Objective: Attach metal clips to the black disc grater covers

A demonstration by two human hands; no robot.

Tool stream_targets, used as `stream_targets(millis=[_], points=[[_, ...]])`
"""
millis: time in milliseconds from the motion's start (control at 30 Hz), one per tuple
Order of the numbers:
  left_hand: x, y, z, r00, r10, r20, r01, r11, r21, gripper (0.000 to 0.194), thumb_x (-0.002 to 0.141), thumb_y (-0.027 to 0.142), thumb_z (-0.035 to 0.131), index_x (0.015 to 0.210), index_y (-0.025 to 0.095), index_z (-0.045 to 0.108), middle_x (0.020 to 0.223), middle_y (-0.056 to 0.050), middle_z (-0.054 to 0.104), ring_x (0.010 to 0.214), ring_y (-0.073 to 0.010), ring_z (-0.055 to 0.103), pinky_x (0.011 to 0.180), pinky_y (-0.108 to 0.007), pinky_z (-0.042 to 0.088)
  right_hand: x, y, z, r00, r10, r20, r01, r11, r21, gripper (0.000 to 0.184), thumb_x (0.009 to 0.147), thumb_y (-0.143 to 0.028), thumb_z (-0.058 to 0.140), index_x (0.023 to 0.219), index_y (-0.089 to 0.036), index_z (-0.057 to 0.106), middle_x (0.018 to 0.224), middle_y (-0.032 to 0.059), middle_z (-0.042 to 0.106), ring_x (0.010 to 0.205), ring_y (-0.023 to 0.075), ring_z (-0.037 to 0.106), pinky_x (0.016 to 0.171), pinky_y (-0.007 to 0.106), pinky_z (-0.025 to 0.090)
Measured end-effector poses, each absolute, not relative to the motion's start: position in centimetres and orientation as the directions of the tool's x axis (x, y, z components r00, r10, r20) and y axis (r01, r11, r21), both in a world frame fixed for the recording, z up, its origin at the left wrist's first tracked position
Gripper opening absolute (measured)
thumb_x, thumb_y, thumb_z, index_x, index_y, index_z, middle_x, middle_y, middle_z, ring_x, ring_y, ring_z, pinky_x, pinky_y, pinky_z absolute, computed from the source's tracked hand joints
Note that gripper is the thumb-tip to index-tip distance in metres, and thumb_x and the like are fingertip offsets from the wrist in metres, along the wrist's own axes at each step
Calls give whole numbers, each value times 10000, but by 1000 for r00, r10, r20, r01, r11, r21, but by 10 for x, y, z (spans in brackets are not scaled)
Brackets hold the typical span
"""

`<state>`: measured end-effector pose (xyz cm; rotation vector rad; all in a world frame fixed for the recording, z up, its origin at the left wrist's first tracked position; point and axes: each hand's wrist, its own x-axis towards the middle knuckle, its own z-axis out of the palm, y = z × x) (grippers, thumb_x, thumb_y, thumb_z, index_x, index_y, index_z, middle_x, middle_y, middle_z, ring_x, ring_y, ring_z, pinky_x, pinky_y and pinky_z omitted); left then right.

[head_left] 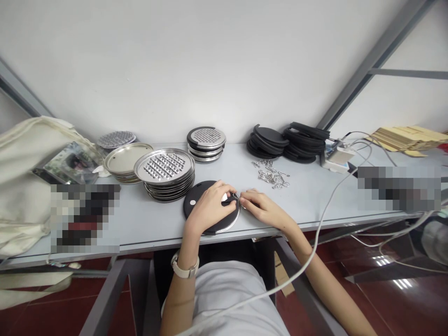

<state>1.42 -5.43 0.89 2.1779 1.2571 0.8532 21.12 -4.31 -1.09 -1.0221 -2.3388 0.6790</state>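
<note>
A round black disc (196, 196) with a silvery metal rim lies near the table's front edge. My left hand (213, 205) rests over it, thumb and forefinger bent together around a small metal clip (235, 196) at the disc's right edge. From the right, my right hand (261, 207) pinches at the same spot, its fingertips closed on the clip. Fingers partly hide the clip, so I cannot tell how it is joined to the disc. Just beyond my right hand lies a loose pile of similar metal clips (271, 176).
Left of the disc stands a stack of round metal graters (164, 168), with plain metal discs (128, 158) behind it. Further back are a grater stack with black rims (207, 140) and black round holders (268, 140). A white cable (317, 238) hangs across my right forearm.
</note>
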Motion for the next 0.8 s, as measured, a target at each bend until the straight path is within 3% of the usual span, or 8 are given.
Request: stream_targets(millis=[800], points=[[13, -54, 12, 432, 855, 286, 549, -501, 669, 134, 832, 180, 558, 933, 209, 640, 938, -1, 599, 833, -149, 584, 801, -272, 441, 211, -41, -17, -573, 778, 255, 529, 590, -610, 325, 960, -276, 395, 647, -197, 358, 598, -42, 398, 615, 126, 410, 699, 276, 357]])
